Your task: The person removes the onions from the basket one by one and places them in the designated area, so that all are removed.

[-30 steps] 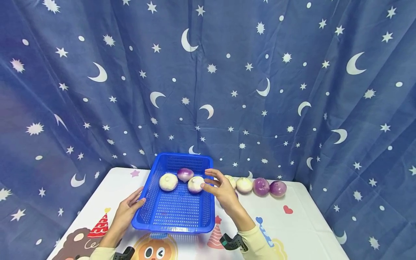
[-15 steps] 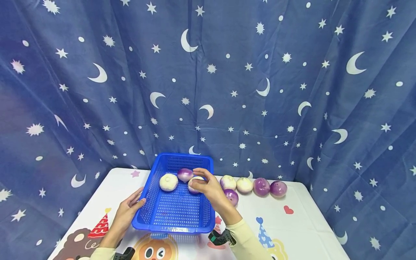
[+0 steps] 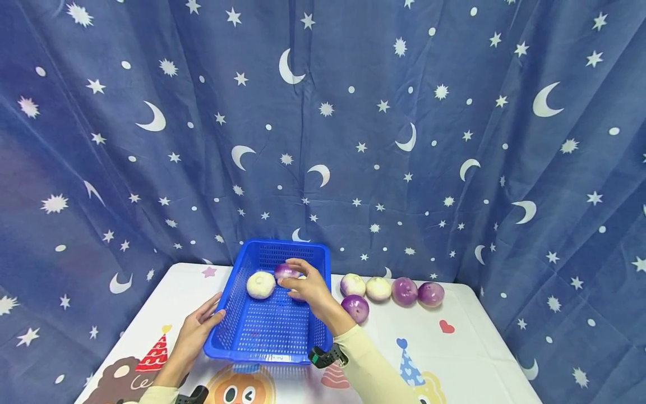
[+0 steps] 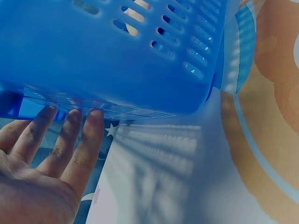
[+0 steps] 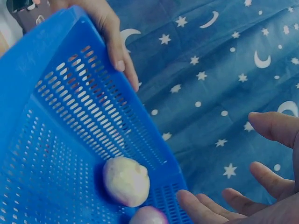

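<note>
A blue plastic basket (image 3: 272,331) stands on the table with purple-and-white onions in it. One pale onion (image 3: 261,285) lies at its left, a purple onion (image 3: 285,271) toward the back, and another pale one is mostly hidden under my right hand (image 3: 309,289). That hand hovers over the basket's right side, fingers and thumb spread, nothing between them in the right wrist view. My left hand (image 3: 199,328) holds the basket's left wall: the thumb lies over the rim, and fingers (image 4: 70,140) touch the outside.
Right of the basket, several onions stand in a row at the back, among them a pale one (image 3: 378,289) and a purple one (image 3: 431,294); a purple one (image 3: 355,308) sits in front. A starry curtain (image 3: 323,140) hangs behind the white table (image 3: 454,359).
My right hand has moved left over the basket, covering the right-hand pale onion and uncovering those outside beside the rim. The left hand and basket have stayed put.
</note>
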Tool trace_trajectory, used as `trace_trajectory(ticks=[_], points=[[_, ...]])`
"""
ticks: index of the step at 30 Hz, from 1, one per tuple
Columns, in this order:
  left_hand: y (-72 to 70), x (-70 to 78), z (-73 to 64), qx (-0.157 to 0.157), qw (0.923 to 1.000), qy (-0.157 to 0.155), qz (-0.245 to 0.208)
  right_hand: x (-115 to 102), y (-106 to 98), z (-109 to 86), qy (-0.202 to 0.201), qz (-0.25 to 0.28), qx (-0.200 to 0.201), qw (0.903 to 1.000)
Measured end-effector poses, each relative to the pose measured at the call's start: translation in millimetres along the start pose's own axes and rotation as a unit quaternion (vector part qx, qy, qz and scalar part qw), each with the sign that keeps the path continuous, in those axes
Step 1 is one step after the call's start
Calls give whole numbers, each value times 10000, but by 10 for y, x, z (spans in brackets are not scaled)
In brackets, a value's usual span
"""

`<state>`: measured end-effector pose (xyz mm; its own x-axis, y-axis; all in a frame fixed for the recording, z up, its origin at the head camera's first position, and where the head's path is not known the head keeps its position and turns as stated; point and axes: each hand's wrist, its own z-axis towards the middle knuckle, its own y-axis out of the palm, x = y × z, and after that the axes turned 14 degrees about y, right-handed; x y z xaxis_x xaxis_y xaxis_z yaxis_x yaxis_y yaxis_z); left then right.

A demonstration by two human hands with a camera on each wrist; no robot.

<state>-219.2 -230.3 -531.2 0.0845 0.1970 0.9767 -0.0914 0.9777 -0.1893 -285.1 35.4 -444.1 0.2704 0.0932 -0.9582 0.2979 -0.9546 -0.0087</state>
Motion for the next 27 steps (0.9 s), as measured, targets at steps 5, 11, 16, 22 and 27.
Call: trace_trajectory(ticks=[5, 11, 16, 22, 27], points=[[-3, -22, 1, -19, 10000, -26, -85, 50, 48, 130, 128, -9, 50, 9999], [-1, -21, 3, 7, 9997, 53, -237, 96, 104, 256, 375, 133, 60, 9992], [-8, -21, 9, 6, 9998, 44, -184, 161, 163, 373, 555, 158, 53, 9983], [-6, -34, 17, 6, 9997, 62, -223, 243, 219, 474, 704, 159, 69, 9974], [-6, -37, 13, 32, 9995, 90, -315, 308, 233, 560, 730, 159, 91, 9972]])
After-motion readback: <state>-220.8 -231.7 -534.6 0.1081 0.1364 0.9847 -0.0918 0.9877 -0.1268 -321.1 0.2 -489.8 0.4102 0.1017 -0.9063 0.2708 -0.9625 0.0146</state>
